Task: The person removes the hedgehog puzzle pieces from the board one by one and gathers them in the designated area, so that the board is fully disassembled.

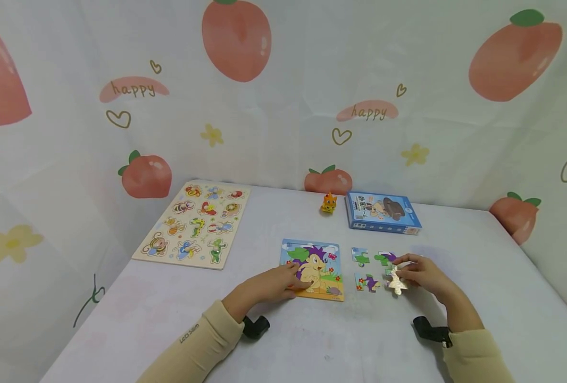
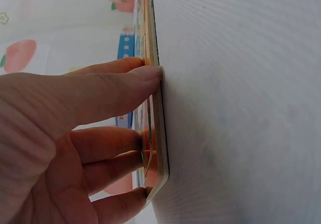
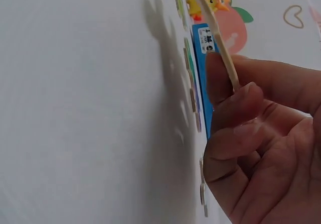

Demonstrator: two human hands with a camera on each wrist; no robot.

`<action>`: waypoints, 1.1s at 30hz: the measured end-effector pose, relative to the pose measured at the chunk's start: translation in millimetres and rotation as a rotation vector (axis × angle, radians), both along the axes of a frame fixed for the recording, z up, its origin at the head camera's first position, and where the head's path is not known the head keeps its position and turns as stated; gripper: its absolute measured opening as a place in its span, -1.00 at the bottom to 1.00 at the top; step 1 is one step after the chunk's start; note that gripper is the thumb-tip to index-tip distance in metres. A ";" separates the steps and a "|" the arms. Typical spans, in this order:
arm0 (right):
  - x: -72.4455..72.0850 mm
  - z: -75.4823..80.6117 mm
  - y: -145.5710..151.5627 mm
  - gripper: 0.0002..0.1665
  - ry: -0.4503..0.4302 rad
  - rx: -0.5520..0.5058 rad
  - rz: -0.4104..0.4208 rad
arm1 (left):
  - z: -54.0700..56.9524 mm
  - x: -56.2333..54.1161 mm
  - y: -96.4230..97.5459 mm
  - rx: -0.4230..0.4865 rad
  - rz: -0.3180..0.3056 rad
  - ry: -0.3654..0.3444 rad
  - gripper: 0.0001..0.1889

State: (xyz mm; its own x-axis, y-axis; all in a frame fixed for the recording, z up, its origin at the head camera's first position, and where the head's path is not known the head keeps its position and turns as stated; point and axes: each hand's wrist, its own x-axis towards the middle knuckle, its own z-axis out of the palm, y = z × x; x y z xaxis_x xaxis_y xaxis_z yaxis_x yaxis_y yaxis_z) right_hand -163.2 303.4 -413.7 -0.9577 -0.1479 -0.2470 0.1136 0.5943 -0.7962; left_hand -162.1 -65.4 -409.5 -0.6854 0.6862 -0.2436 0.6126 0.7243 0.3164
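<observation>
The square hedgehog puzzle (image 1: pixel 332 259) lies in the middle of the table. My left hand (image 1: pixel 276 283) rests on its lower left side; in the left wrist view, the thumb (image 2: pixel 128 91) touches the board's edge and the spread fingertips meet its top. Between thumb and fingers, my right hand (image 1: pixel 424 274) pinches a thin puzzle piece (image 1: pixel 397 282), its bare wooden face showing in the head view. Beside the right hand lie loose printed pieces, among them a green and blue one (image 1: pixel 360 255) and a purple one (image 1: pixel 368 283).
A blue box (image 1: pixel 384 213) stands behind the loose pieces, with a small orange and yellow toy figure (image 1: pixel 328 203) to its left. At the table's left lies a larger wooden board (image 1: pixel 190 226) with insect and animal pictures. A fruit-print cloth (image 1: pixel 274 117) hangs behind.
</observation>
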 end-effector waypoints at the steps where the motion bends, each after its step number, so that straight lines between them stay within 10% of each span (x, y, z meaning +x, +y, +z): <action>1: 0.9 -0.6 1.0 -0.55 -0.002 0.004 -0.003 | 0.1 0.0 0.0 0.000 -0.001 0.000 -0.56; 33: 4.2 -11.4 -0.4 -0.60 0.029 0.082 -0.046 | -1.1 -0.6 0.5 0.015 0.010 -0.004 -0.58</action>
State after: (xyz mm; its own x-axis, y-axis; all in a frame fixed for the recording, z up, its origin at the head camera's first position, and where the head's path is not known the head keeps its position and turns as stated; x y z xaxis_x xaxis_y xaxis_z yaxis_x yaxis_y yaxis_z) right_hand -159.0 303.0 -425.1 -0.9700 -0.0838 -0.2282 0.1197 0.6523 -0.7485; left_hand -162.7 -64.9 -410.5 -0.6912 0.6831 -0.2360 0.6042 0.7254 0.3298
